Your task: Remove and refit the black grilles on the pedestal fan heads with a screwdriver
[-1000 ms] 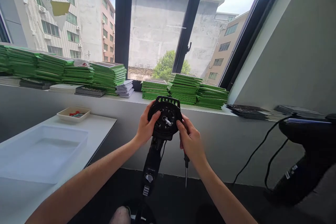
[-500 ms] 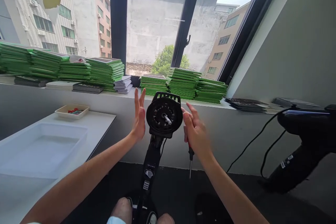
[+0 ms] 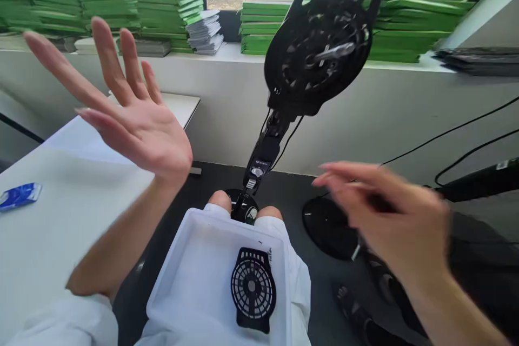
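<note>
My left hand (image 3: 141, 130) is raised over the white table, palm showing and fingers spread, with nothing in it. My right hand (image 3: 393, 221) is blurred, its fingers curled together to the right of the stand. Below it pokes a short silver shaft of a screwdriver (image 3: 356, 252); the handle is hidden by the hand. Between the hands rises a black round head (image 3: 300, 62) on a stand, with slots along its top and a silver rod at its centre. Neither hand touches it. On my lap, a white tray (image 3: 190, 259) holds a black slotted round cover (image 3: 253, 289).
A blue packet (image 3: 20, 196) lies on the white table (image 3: 52, 216). Green stacks (image 3: 154, 0) line the window sill. A black round base (image 3: 328, 227) stands on the floor to the right, near another person's foot (image 3: 346, 305). Cables run along the right side.
My view has tilted down, bringing the lap tray and cover into sight. Both hands have drawn away from the round head, the left one leftward and opening wide, the right one to the right.
</note>
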### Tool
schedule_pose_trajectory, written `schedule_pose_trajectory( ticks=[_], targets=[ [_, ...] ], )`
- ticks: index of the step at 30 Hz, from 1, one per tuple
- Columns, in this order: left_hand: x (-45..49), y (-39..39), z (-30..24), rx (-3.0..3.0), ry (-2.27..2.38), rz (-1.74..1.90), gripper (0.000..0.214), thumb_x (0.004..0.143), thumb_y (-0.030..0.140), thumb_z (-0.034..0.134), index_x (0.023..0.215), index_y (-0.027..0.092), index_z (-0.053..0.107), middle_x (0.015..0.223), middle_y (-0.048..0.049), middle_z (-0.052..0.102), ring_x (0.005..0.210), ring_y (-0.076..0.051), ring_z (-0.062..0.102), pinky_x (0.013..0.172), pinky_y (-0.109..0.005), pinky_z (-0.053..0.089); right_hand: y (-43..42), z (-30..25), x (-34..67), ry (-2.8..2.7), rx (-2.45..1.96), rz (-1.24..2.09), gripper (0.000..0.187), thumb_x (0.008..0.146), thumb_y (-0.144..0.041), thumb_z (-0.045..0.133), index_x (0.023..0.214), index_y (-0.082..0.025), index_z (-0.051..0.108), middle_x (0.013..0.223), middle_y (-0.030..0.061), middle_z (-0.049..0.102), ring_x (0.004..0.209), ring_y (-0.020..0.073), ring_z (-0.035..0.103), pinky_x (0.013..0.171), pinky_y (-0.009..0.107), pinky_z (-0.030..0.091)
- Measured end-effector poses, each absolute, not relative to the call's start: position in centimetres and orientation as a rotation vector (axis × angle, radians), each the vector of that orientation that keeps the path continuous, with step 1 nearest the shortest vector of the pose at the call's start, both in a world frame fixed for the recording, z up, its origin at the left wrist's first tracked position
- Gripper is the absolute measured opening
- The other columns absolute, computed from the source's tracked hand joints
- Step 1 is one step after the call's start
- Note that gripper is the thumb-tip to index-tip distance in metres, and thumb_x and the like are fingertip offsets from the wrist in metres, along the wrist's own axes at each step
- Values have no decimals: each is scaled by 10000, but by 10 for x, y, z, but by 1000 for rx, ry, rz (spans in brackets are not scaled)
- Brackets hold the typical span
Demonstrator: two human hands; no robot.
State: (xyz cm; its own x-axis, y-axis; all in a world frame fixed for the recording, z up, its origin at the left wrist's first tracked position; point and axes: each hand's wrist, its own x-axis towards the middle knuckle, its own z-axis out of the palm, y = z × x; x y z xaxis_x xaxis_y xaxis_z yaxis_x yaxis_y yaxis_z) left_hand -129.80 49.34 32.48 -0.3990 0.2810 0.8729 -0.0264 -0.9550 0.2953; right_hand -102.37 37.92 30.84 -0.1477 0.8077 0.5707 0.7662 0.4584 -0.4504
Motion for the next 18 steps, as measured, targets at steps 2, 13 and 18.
schedule_pose_trajectory(
  ticks=[2,13,18],
  targets=[
    [-1286,465,297,1537,482,2486,527,1038,705,317,1482,424,354,1544,99,464,1567,-238,353,1341,-507,190,374,254,-1043,-2275,-1363,320,227,1042,-324,522,1035,-255,738,922,2,770,655,93,659,630,219,534],
    [-1303,353,113,2076,824,1402,321,1007,118,423,975,210,730,848,-26,763,763,-144,706,705,-272,581,300,111,-1081,-2865,-1572,583,432,996,-152,479,1372,-274,652,1259,89,732,835,149,752,728,241,576],
    [-1306,359,87,2261,1139,596,341,940,40,461,1068,188,740,1110,-63,782,1002,-190,744,884,-311,598,287,119,-1044,-2171,-1574,451,336,1064,-295,438,1263,-252,705,1248,43,744,810,126,745,706,242,598]
  ],
)
